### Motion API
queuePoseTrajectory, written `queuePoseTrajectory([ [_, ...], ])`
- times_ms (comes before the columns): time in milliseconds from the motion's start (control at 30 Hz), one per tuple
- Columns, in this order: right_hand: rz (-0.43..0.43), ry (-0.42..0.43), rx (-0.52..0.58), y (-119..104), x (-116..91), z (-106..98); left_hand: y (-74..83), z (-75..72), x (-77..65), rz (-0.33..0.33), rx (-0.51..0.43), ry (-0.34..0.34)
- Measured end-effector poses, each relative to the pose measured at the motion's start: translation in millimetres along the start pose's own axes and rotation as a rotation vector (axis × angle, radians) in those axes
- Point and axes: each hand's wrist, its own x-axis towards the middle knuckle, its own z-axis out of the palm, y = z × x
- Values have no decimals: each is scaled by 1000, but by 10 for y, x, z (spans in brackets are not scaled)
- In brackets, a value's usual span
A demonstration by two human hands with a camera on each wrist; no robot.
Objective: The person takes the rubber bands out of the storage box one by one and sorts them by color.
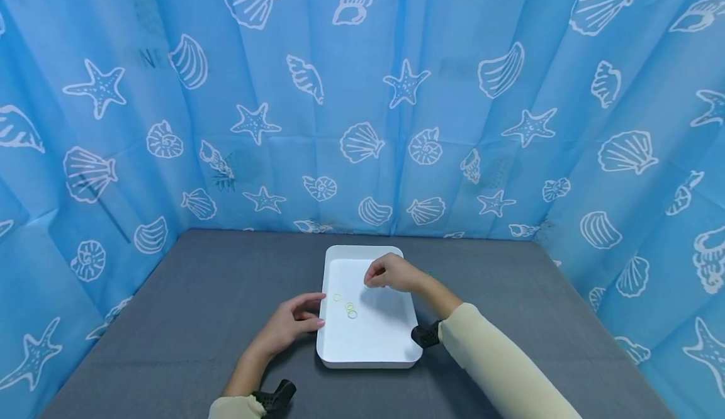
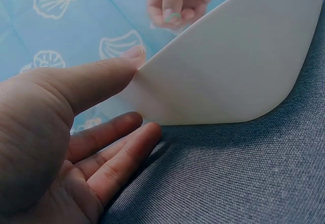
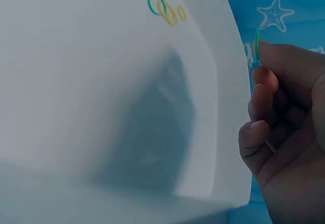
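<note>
A white tray point(image 1: 369, 343) lies on the grey cloth. Above its right half, my right hand point(image 1: 393, 272) pinches a small green rubber band point(image 3: 257, 43) between thumb and forefinger, the other fingers curled. Inside the tray, toward the left, lie a few loose bands: a green one point(image 3: 156, 3) overlaps yellow ones point(image 3: 167, 13), and a single yellow band point(image 1: 337, 297) sits apart. My left hand point(image 1: 293, 323) is at the tray's left wall; in the left wrist view its thumb touches the rim and the outstretched fingers are against the outer side near the cloth.
A grey cloth point(image 1: 238, 280) covers the table around the tray. Something small and green point(image 1: 432, 274) shows on it behind my right wrist, partly hidden. Blue curtains point(image 1: 317, 111) with white shells and starfish enclose the back and both sides.
</note>
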Motion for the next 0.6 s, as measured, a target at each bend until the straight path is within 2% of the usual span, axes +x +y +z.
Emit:
queuePoseTrajectory([
  [267, -14, 55, -28, 166, -151, -231, -15, 7, 5, 12, 0, -1],
  [600, -21, 129, -2, 379, -365, -424, -30, 13, 5, 17, -8, -2],
])
